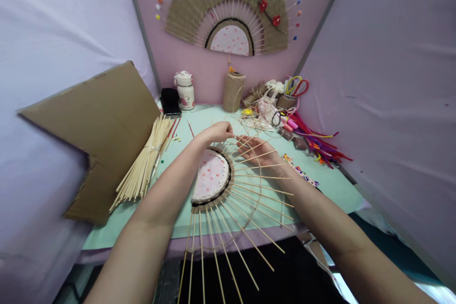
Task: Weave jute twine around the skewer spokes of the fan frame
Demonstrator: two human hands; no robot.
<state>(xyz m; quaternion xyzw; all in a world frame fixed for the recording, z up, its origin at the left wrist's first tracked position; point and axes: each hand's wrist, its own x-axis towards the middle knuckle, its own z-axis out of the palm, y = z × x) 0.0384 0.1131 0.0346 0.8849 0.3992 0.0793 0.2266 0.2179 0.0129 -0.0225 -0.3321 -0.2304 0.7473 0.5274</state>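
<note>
A half-round fan frame (231, 171) rests on the table and juts past its near edge. Thin wooden sticks (254, 206) spread from its dotted white center (212, 175), which has a black and tan woven rim. Light brown twine (260, 185) runs in a loose arc through the sticks. At the frame's far side, my left hand (218, 132) is closed, pinching what looks like the twine at its fingertips. Just right of it, my right hand (254, 148) has its fingers bent around the far sticks, several of which cross in front of the palm. Its fingertips are partly hidden.
Left lie a bundle of sticks (146, 161) and bent cardboard (103, 123). Behind stand a white bottle (185, 91) and a twine spool (233, 92). Tangled yarn (267, 107) and colored pipe cleaners (313, 140) are at right. A finished fan (185, 14) hangs on the back wall.
</note>
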